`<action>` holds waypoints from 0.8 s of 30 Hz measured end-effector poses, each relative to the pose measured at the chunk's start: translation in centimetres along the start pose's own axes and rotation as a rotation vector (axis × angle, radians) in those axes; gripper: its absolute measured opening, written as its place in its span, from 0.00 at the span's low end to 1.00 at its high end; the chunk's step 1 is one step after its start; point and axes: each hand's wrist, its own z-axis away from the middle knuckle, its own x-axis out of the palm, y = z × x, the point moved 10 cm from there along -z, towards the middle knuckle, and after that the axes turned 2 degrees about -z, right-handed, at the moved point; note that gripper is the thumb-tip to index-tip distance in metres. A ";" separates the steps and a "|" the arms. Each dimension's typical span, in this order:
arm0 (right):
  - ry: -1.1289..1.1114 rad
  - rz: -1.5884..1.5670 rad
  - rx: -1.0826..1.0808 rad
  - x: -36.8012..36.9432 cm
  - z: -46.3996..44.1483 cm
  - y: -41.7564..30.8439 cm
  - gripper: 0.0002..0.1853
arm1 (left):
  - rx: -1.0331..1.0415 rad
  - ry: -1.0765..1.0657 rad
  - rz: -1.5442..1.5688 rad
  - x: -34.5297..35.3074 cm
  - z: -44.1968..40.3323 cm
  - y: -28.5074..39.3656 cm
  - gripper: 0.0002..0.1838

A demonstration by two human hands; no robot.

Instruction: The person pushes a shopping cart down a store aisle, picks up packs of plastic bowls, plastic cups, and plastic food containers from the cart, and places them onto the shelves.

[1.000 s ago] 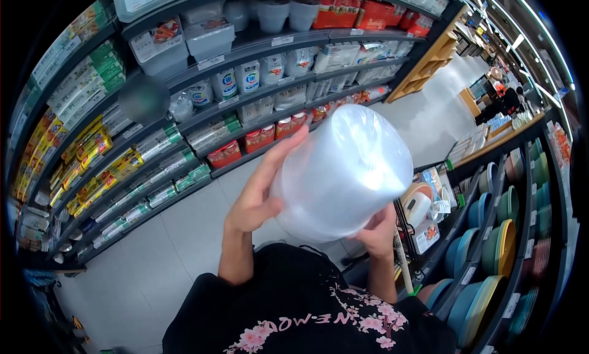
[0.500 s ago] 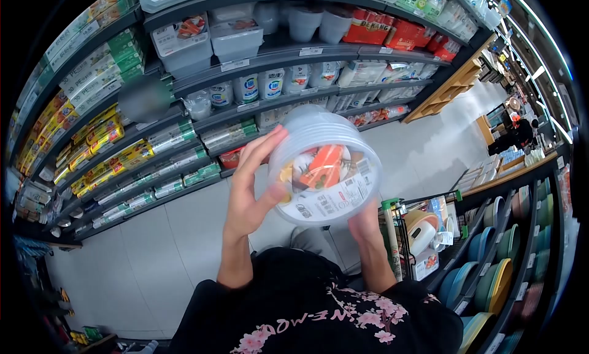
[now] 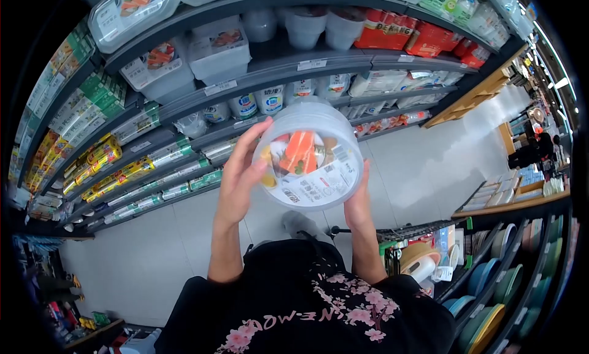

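Note:
A clear round plastic container pack [image 3: 308, 161] is held up in front of my chest, its end label with a salmon picture facing me. My left hand [image 3: 238, 179] grips its left side, with the thumb on the rim and the fingers behind. On the lower right, my right hand [image 3: 358, 200] holds the pack, its fingers partly hidden behind it. Beyond the pack is a shelf with more plastic tubs [image 3: 305, 27] and rectangular container packs [image 3: 218, 50].
A shopping cart [image 3: 402, 234] with goods in it stands to the right. Shelves of coloured bowls [image 3: 485, 326] line the lower right. Boxed rolls [image 3: 92, 164] fill the left shelves. A person in dark clothing [image 3: 532, 150] is far off at the right.
The pack has turned so its labelled end faces me instead of its bare end, and it has moved a little left and down. The view has shifted, bringing the upper shelves closer.

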 end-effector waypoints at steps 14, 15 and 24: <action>-0.093 0.062 -0.164 -3.7 -11.6 -4.5 0.41 | -0.090 -0.030 -0.096 2.9 -9.6 -2.8 0.45; -0.088 0.060 -0.214 -3.7 -11.7 -5.0 0.43 | -0.124 0.020 0.058 2.8 -9.7 -2.9 0.45; -0.403 0.197 -0.121 -1.7 -13.1 -6.4 0.63 | -0.035 -0.092 0.061 1.8 -12.7 -3.4 0.47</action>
